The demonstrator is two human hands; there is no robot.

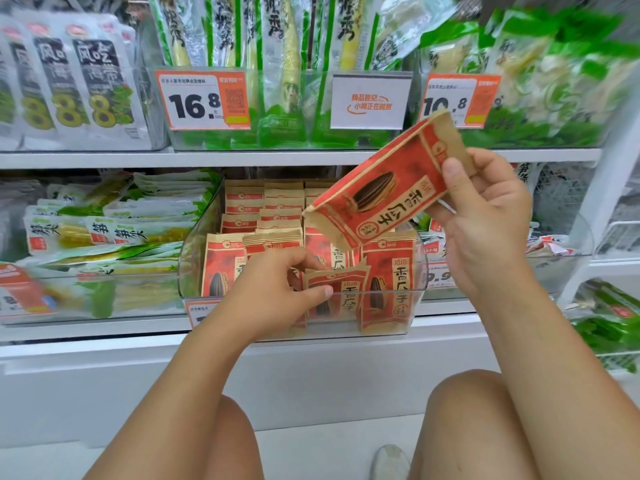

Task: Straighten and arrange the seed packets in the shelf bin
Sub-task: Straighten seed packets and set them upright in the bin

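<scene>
1. We held one red-and-tan paper seed packet [384,188] in our right hand [485,220], thumb and fingers pinched together on its upper end, so it hung tilted in the air above the clear plastic shelf bin [420,271].
2. Our left hand [277,289] reached into the front of that bin, fingers curled and clamped on a slumped front packet [341,294] that leaned lower than its neighbours.
3. The remaining seed packets [263,209] stood in rows behind, mostly upright, with the front row uneven.
4. We judged each packet light and easy to lift with one hand, its paper skin creasing readily and its loose contents shifting when tipped.
5. We thought the flat sealed end strips the safest place to pinch, since squeezing the filled middle could crumple the paper.
6. We reckoned the lifted packet wanted turning upright before it went down into the gap at the front right.
</scene>
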